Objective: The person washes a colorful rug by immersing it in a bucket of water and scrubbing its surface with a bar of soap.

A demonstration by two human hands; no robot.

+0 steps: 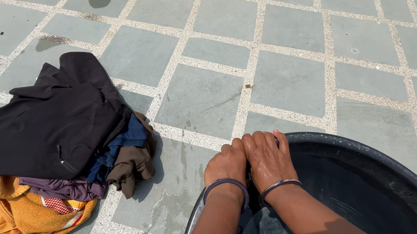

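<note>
Both hands rest side by side on the far rim of a black tub (391, 161), which stands on the tiled floor (291, 82). The left hand (226, 165) and right hand (268, 157) are wet, touching, fingers curled over the rim. A pile of clothes (52, 140) lies nearby, left.

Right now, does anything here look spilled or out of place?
Yes: wet patches darken the paved floor beside the black tub, where both hands, left hand and right hand, press on its rim. A pile of clothes lies directly on the ground.
</note>
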